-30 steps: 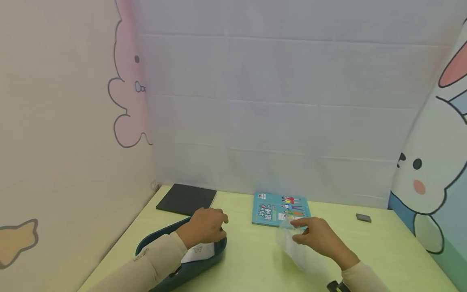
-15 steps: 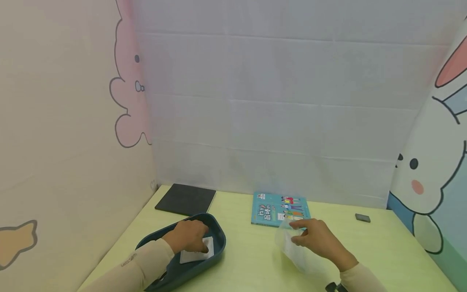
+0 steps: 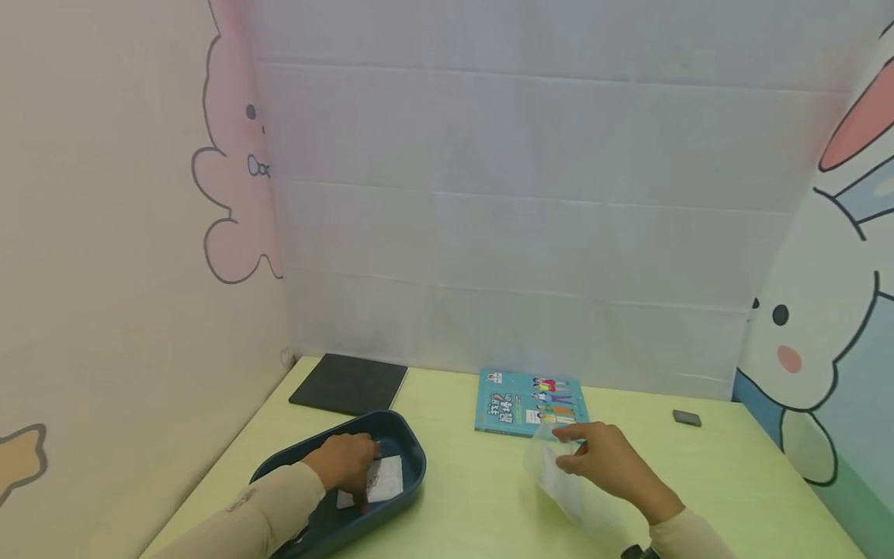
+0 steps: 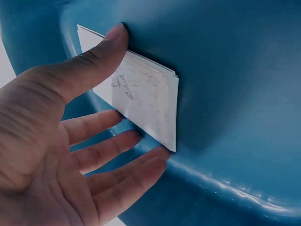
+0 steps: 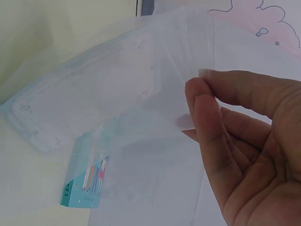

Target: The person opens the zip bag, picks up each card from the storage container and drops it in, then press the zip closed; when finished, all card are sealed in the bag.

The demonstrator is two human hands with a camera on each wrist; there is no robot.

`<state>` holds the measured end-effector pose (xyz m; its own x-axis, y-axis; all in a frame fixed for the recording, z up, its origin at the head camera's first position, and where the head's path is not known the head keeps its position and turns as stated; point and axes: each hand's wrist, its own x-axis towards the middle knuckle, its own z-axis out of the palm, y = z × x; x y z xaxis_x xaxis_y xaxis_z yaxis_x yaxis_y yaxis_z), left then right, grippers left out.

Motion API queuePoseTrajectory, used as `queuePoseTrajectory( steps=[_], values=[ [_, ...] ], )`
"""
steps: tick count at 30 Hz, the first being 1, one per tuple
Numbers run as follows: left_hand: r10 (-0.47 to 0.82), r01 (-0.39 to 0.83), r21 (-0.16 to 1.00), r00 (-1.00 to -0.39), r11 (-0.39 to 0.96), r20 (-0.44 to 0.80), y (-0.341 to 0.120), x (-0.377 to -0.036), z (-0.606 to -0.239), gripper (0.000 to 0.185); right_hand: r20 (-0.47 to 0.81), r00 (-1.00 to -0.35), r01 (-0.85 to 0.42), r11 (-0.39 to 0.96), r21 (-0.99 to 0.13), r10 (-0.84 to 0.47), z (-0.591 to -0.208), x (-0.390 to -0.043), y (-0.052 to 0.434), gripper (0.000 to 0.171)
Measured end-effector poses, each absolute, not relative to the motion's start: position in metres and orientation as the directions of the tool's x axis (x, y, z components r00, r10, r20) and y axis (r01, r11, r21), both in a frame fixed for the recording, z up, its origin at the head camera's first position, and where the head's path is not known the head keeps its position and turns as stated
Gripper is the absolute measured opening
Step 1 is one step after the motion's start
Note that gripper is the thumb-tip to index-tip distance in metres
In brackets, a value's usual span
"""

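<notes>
A dark blue tray (image 3: 333, 534) with rounded ends stands at the left of the table. Inside it lies a small stack of white paper cards (image 3: 389, 475) with a faint grey drawing on top. My left hand (image 3: 341, 464) reaches down over the stack. In the left wrist view, the thumb (image 4: 106, 54) lies across the upper edge of the cards (image 4: 146, 101), and the spread fingers are at the lower edge. Between thumb and forefinger, my right hand (image 3: 608, 462) pinches a clear plastic bag (image 3: 552, 470). Whitish flat pieces (image 5: 89, 89) show through the bag in the right wrist view.
A black flat notebook (image 3: 349, 383) lies at the back left of the yellow table (image 3: 475, 505). Behind the bag is a blue book (image 3: 524, 402) with cartoon figures. A small grey object (image 3: 687, 418) sits at the right. Cloth walls (image 3: 517, 233) enclose the table.
My left hand has moved left and down into the tray, onto the stack of cards. My right hand keeps its pinch on the bag, nearly still. The head view has shifted slightly.
</notes>
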<state>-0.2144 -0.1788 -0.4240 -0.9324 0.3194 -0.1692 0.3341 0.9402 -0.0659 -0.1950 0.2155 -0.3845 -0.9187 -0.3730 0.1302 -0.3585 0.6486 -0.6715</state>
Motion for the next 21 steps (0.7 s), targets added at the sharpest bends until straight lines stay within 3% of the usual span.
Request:
queuePoseTrajectory(
  steps=[6,21],
  values=[
    [0.336,0.355,-0.112,-0.928,0.928,-0.161,-0.177,-0.214,-0.428,0.063,0.130,-0.917,-0.363,0.653,-0.665,-0.377,-0.389,-0.193,0.216,0.044],
    [0.305,0.315,-0.023,-0.932,0.949,-0.196,-0.175,-0.218,-0.414,0.054,0.105,-0.930,-0.333,0.687,-0.646,-0.352,-0.380,-0.195,0.216,0.041]
  ],
)
